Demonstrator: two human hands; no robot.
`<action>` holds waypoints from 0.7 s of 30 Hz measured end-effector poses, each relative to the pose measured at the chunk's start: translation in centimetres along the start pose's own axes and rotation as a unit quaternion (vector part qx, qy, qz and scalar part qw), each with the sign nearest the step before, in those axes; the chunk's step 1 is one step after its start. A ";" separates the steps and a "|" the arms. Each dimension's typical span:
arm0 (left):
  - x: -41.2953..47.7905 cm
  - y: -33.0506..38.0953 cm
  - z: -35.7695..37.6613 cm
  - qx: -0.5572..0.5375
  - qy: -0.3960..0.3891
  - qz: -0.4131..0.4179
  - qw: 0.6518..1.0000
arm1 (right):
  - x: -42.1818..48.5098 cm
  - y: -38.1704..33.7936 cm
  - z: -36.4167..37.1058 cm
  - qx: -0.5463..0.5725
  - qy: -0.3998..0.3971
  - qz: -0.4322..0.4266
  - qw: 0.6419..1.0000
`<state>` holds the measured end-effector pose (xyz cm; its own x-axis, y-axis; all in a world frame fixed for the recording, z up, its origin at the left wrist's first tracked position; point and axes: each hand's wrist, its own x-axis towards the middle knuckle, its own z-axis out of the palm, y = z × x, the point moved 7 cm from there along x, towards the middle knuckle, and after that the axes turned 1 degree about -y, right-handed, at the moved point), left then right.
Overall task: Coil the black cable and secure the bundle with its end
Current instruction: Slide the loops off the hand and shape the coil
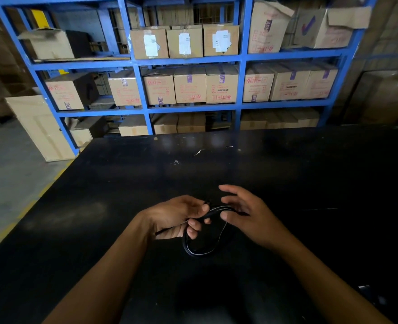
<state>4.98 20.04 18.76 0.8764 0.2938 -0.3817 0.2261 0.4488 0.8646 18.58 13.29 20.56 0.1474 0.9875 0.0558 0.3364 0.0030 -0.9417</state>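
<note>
The black cable [194,250] hangs in a small coil of loops just above the black table [99,206], near the middle of the view. My left hand [179,216] is shut on the top of the coil, thumb and fingers pinching the strands. A short cable end sticks up past its thumb. My right hand [244,213] is right beside the coil on the right, fingers spread, fingertips touching the upper loop without gripping it. The cable is hard to tell from the dark tabletop.
Blue metal shelving [144,108] filled with cardboard boxes stands behind the table's far edge. A tall cardboard box [41,127] leans on the floor at the left. Small white specks [199,152] lie on the far tabletop. A dark object [366,292] sits at the lower right.
</note>
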 end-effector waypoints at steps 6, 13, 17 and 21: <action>-0.4 -0.2 0.3 0.037 -0.023 -0.031 0.999 | -0.2 0.0 0.7 -0.092 -0.037 -0.043 0.994; -0.3 -0.5 0.8 0.095 -0.034 -0.057 0.993 | -0.2 0.2 0.7 -0.248 -0.052 -0.052 0.966; -0.6 -0.5 1.1 0.110 -0.054 -0.072 0.990 | 0.1 0.5 0.5 -0.236 -0.068 -0.032 0.969; -0.8 -0.6 0.7 0.100 -0.047 -0.077 0.991 | 0.3 1.4 -0.1 -0.053 -0.125 0.040 0.990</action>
<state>4.43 18.90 18.81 0.8584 0.1509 -0.4903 0.4320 0.3029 0.8495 19.17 13.62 19.28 -0.0529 0.9920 -0.1142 0.4313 -0.0804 -0.8986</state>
